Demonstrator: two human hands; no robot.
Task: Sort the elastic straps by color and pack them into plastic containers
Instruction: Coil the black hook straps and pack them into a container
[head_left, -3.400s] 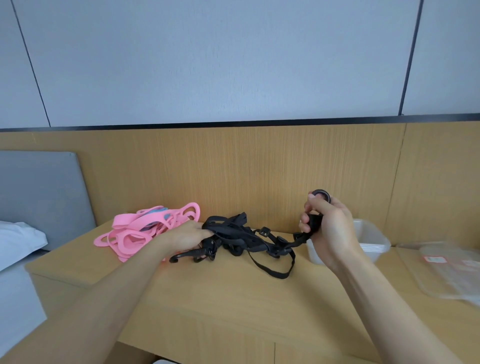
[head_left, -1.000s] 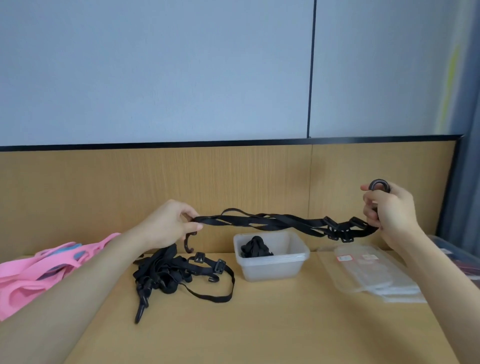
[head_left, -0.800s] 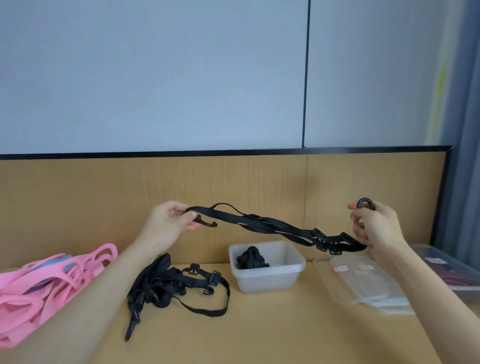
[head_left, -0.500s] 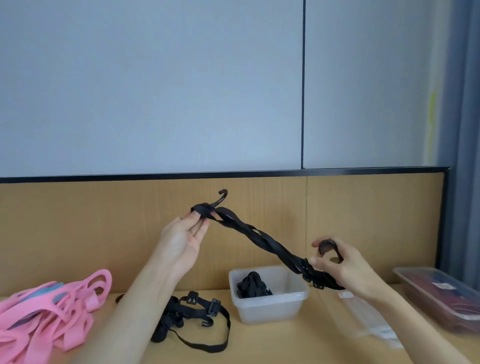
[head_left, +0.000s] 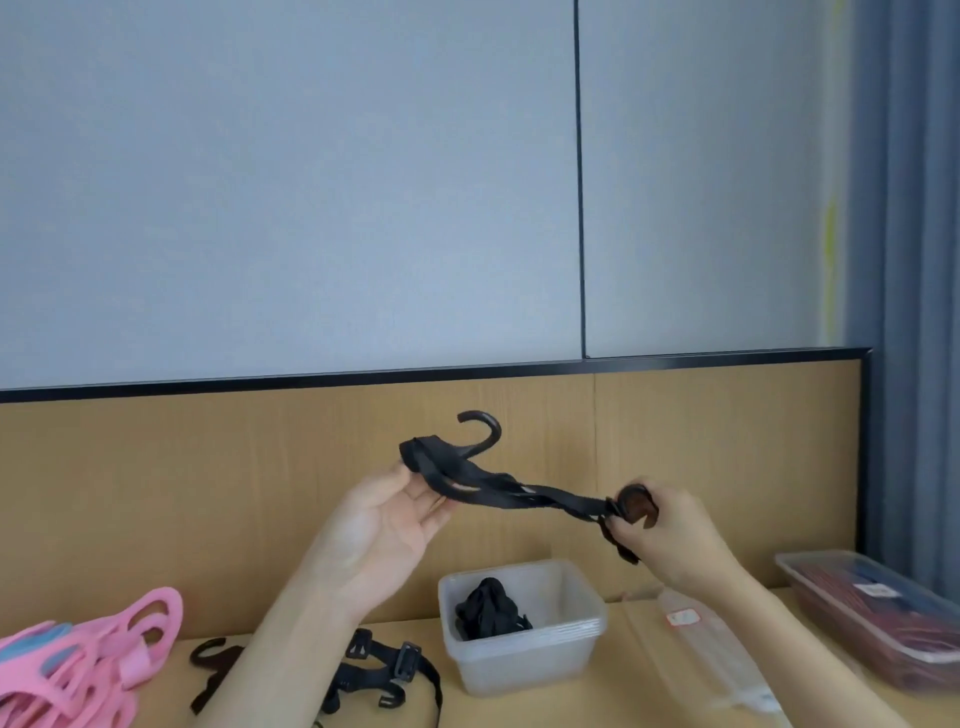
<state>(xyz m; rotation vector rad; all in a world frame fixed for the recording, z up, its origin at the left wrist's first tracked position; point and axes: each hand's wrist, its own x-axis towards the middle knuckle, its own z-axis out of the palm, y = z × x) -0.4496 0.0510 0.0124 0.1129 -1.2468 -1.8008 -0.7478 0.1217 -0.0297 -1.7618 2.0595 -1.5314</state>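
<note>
Both hands hold one twisted black strap (head_left: 501, 489) in the air above the table (head_left: 613, 707).

I see the left hand (head_left: 382, 527) palm-up, fingers fairly straight, pinching the strap's folded left end between thumb and fingertips, with a hook (head_left: 485, 427) curling up just past them. The right hand (head_left: 672, 538) is curled tightly round the strap's right end, where a dark ring piece shows at the fingers. Below, near the middle, an open clear container (head_left: 519, 671) holds a bundled black strap (head_left: 488, 612). More loose black straps (head_left: 387, 671) lie on the table to its left, partly behind the left forearm, and a pile of pink straps (head_left: 88, 662) sits at the far left edge. Right of the container lie flat clear lids (head_left: 714, 656), and beyond them a closed container (head_left: 878, 626) with reddish contents.
</note>
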